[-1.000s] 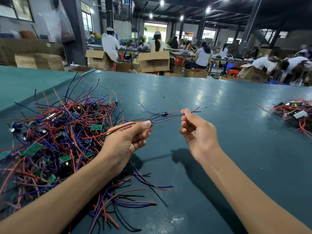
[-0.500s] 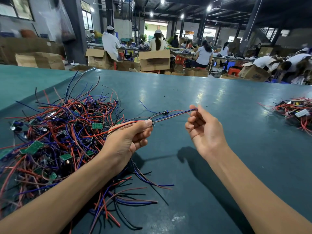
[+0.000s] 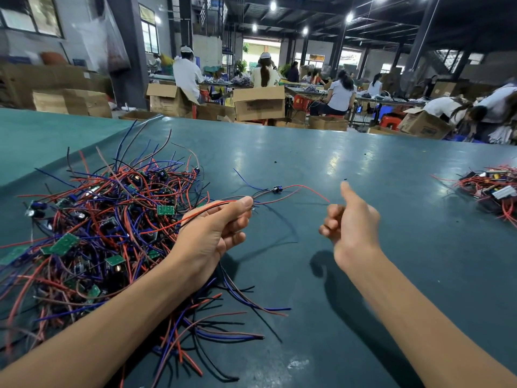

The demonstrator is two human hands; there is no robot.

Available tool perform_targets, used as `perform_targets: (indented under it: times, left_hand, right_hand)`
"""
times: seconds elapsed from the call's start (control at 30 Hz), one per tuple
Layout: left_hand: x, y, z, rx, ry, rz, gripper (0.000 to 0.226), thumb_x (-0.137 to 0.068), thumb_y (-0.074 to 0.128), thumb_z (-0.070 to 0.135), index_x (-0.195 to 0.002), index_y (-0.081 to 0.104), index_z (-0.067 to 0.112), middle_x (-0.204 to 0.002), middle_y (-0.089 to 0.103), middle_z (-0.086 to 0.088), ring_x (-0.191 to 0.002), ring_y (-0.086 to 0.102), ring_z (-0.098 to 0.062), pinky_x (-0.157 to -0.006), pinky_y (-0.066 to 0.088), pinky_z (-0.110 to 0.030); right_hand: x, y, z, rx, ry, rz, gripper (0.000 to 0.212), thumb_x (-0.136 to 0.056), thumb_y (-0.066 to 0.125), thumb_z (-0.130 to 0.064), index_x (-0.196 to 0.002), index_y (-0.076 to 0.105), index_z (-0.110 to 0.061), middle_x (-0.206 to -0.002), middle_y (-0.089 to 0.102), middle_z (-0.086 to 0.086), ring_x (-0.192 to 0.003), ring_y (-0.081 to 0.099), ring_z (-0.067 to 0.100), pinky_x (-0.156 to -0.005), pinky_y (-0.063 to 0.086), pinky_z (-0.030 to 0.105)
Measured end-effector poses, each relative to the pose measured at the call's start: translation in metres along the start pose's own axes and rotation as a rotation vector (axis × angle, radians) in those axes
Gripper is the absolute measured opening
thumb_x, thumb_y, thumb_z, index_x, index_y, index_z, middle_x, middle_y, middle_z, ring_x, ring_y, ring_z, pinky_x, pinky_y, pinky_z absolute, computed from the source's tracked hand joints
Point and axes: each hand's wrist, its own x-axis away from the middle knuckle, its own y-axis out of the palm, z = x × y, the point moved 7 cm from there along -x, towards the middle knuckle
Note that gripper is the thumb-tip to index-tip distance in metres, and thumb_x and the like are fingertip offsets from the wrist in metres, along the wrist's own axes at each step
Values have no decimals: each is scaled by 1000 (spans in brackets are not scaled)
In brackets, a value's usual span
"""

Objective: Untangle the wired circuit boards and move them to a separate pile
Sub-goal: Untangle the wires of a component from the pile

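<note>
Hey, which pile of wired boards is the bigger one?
The tangled pile on the left, beside the left hand holding wires; the other pile at the far right of the table is much smaller.

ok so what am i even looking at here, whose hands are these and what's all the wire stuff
No machine here: a person wears a camera on the head, so the single view looks forward and down at their own two hands. The left hand pinches wires that lead to a small dark part, just right of the big tangle on the green table. The right hand has curled fingers and seems to hold nothing. A smaller pile lies far right.
</note>
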Motion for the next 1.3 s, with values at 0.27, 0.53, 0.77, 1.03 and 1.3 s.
perform_targets:
  times: [0.27,0.53,0.77,1.03,1.3]
  left_hand:
    - [2,3,3,-83,36,-28,29,-61,86,41,-81,80,20,-79,71,-1,-67,65,-7,-56,50,-19]
    - [1,10,0,-117,45,-95,31,-71,79,48,-75,77,17,-78,70,-4,-62,61,-8,-52,48,-21]
    - [0,7,3,-94,85,-86,28,-70,81,40,-85,73,17,-74,67,-2,-60,60,-9,-49,47,-20]
    - [0,8,3,-64,113,-97,16,-82,74,30,-78,78,15,-74,67,-3,-60,59,-8,-51,46,-19]
    - [1,9,5,-40,128,-81,21,-72,76,33,-79,80,14,-74,68,-2,-61,60,-8,-52,48,-19]
  right_hand:
    - [98,73,-18,846,-1329,-562,32,-85,76,-12,-116,70,-5,-114,68,7,-107,64,24,-95,48,36]
    - [68,64,-16,514,-655,-643,12,-91,71,-5,-102,75,-3,-92,76,5,-81,74,20,-79,59,32]
    - [64,65,15,127,260,-760,21,-91,64,-10,-76,77,-6,-81,70,15,-69,72,28,-70,61,37]
    - [64,62,26,103,418,-774,18,-88,67,-16,-75,79,-11,-85,73,13,-62,70,20,-64,60,34]
    - [67,64,19,176,331,-828,14,-90,67,-18,-93,77,-8,-95,73,18,-65,70,26,-60,58,34]
